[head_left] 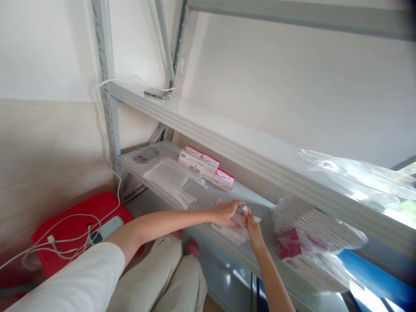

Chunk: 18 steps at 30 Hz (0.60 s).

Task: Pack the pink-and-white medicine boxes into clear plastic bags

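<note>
A clear plastic bag [238, 234] lies on the lower shelf, with something pinkish showing through near its left end. My left hand [229, 213] reaches over the bag from the left, its fingers closed at the bag's top. From the right, my right hand [253, 227] pinches the bunched white-looking plastic at the same end, close to the left fingertips. Left of my hands rests a stack of flat clear bags [170, 180]. Behind that stack, three white and pink boxes [206, 167] stand in a row.
Large clear bags holding white and pink boxes [312, 242] fill the shelf's right side. The upper shelf [208, 125] overhangs the back, carrying a phone-like device [156, 93] and clear plastic [354, 173]. On the floor at left, white cables cross a red stool-like object [78, 216].
</note>
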Each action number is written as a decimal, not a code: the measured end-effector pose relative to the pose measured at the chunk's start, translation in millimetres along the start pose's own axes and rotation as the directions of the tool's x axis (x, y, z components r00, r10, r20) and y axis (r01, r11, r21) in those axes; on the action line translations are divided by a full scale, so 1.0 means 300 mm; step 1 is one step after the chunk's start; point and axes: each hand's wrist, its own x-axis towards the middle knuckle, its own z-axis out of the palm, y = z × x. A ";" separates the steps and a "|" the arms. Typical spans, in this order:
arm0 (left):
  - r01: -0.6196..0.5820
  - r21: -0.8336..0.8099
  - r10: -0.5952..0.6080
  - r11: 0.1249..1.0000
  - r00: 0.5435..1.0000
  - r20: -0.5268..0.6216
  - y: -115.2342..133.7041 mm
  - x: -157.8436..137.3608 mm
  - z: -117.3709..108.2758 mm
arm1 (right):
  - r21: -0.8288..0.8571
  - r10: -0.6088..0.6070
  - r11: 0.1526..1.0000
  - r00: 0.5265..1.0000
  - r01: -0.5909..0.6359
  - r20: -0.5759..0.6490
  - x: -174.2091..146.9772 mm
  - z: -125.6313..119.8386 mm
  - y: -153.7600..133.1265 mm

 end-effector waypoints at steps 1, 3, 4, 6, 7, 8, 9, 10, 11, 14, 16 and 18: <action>0.054 -0.039 -0.052 0.998 0.998 0.044 -0.013 0.003 0.012 | 0.010 0.011 1.000 1.000 -0.011 0.005 -0.004 0.004 -0.005; 0.122 -0.105 -0.111 0.987 0.989 0.100 -0.034 0.012 0.017 | 0.006 0.033 0.999 0.999 -0.033 0.016 -0.014 0.007 -0.017; 0.140 -0.133 -0.127 0.981 0.986 0.106 -0.042 0.017 0.012 | -0.008 0.003 1.000 1.000 -0.003 0.021 -0.019 0.006 -0.023; 0.165 -0.196 -0.145 0.967 0.983 0.116 -0.053 0.026 -0.001 | -0.071 -0.107 0.992 0.994 0.109 0.029 -0.028 -0.001 -0.032; 0.188 -0.236 -0.160 0.953 0.978 0.134 -0.056 0.030 -0.006 | -0.112 -0.174 0.978 0.984 0.178 0.043 -0.030 -0.006 -0.034; 0.218 -0.281 -0.178 0.935 0.971 0.161 -0.059 0.033 -0.009 | -0.153 -0.235 0.958 0.970 0.242 0.064 -0.032 -0.011 -0.036; 0.255 -0.329 -0.200 0.909 0.961 0.193 -0.062 0.035 -0.009 | -0.191 -0.277 0.938 0.957 0.290 0.089 -0.032 -0.017 -0.035; 0.295 -0.378 -0.225 0.878 0.949 0.220 -0.065 0.037 -0.006 | -0.226 -0.300 0.920 0.947 0.320 0.117 -0.031 -0.022 -0.034; 0.335 -0.424 -0.252 0.841 0.938 0.240 -0.070 0.039 -0.002 | -0.257 -0.307 0.906 0.940 0.336 0.148 -0.029 -0.027 -0.031; 0.411 -0.552 -0.326 0.725 0.912 0.251 -0.088 0.041 0.015 | -0.304 -0.281 0.888 0.930 0.346 0.236 -0.020 -0.042 -0.024; 0.427 -0.618 -0.331 0.660 0.904 0.271 -0.099 0.043 0.021 | -0.294 -0.284 0.883 0.915 0.365 0.285 -0.016 -0.052 -0.026; 0.430 -0.649 -0.308 0.627 0.903 0.300 -0.107 0.047 0.021 | -0.293 -0.306 0.870 0.900 0.396 0.309 -0.018 -0.060 -0.034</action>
